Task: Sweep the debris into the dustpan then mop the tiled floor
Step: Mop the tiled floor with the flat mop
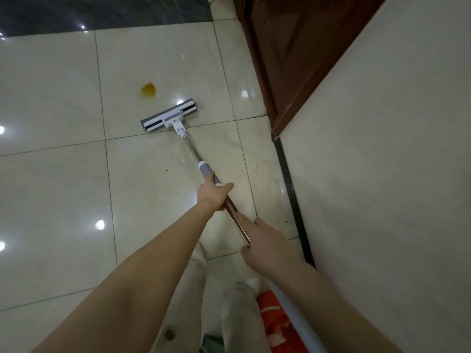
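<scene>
A flat mop with a grey and white head [169, 118] lies on the glossy cream tiled floor [51, 98]. Its metal handle [191, 146] runs back toward me. My left hand [212, 193] grips the handle just below the grey sleeve. My right hand [265, 242] holds the handle lower down, fingers wrapped round it. A brownish-yellow stain [148, 89] sits on the tile just beyond the mop head's left end. A few dark specks [166, 170] lie on the tile near the handle.
A cream wall [382, 161] with a dark skirting strip [293, 200] runs along the right. A dark red wooden door [293, 59] stands at the upper right. An orange dustpan [275, 324] and a grey pole [298, 319] are by my legs. Dark flooring [102, 11] lies at the top.
</scene>
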The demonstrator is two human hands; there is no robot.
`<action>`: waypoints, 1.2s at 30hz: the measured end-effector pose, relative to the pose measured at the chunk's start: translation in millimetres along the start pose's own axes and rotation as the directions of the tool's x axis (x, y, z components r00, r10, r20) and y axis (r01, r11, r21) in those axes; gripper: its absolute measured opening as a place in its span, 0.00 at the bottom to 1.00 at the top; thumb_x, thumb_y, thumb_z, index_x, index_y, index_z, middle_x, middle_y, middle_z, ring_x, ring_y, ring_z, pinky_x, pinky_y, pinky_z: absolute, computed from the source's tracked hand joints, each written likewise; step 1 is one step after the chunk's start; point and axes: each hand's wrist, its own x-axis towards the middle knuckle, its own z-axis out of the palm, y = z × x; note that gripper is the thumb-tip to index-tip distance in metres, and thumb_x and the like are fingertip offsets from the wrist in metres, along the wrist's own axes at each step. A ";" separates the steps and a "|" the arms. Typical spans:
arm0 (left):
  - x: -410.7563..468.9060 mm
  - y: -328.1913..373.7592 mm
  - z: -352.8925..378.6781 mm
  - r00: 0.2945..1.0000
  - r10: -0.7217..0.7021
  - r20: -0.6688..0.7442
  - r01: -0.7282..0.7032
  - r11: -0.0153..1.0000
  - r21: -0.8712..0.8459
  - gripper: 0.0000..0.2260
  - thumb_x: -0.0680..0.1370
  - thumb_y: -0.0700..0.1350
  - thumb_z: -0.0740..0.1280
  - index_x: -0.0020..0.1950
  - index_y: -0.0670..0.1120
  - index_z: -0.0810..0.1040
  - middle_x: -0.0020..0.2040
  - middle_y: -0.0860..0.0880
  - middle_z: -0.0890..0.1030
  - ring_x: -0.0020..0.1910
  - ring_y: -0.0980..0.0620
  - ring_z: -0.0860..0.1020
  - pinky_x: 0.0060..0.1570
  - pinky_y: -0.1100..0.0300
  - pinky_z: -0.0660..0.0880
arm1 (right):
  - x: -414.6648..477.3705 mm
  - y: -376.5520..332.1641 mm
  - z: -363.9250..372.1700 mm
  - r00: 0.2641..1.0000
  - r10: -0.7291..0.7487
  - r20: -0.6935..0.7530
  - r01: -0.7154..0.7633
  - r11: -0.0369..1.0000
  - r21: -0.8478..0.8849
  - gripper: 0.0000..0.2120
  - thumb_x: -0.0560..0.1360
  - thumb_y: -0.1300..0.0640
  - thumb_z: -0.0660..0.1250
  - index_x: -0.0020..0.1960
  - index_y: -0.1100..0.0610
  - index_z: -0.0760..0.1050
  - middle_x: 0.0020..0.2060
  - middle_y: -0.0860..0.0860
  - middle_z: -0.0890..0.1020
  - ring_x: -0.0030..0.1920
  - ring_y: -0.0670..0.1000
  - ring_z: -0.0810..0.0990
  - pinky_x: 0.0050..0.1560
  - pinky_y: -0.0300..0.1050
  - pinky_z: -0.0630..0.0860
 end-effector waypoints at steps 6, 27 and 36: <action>-14.3 -12.0 37.4 0.995 -0.042 -0.089 0.040 0.999 -0.025 0.25 0.75 0.43 0.68 0.70 0.52 0.65 0.47 0.44 0.75 0.47 0.39 0.81 0.31 0.53 0.81 | -29.7 52.8 3.4 0.983 -0.027 0.183 0.007 0.994 0.107 0.44 0.70 0.58 0.66 0.75 0.37 0.43 0.45 0.48 0.71 0.42 0.49 0.76 0.43 0.45 0.77; 23.4 5.7 17.4 0.977 -0.069 -0.201 0.041 0.990 -0.138 0.27 0.79 0.40 0.64 0.76 0.53 0.62 0.53 0.50 0.71 0.28 0.46 0.80 0.34 0.55 0.82 | -10.5 6.6 -3.2 0.995 0.081 0.057 -0.088 0.987 0.131 0.31 0.81 0.55 0.56 0.77 0.39 0.45 0.40 0.49 0.74 0.36 0.46 0.73 0.38 0.37 0.69; 112.5 66.8 -88.7 0.982 -0.053 -0.182 0.029 0.991 -0.130 0.29 0.78 0.40 0.64 0.77 0.53 0.61 0.56 0.49 0.71 0.27 0.44 0.80 0.35 0.51 0.82 | 96.0 -91.8 -38.3 0.994 0.097 0.059 -0.104 0.987 0.127 0.30 0.81 0.55 0.55 0.77 0.39 0.46 0.46 0.55 0.80 0.42 0.52 0.78 0.45 0.45 0.77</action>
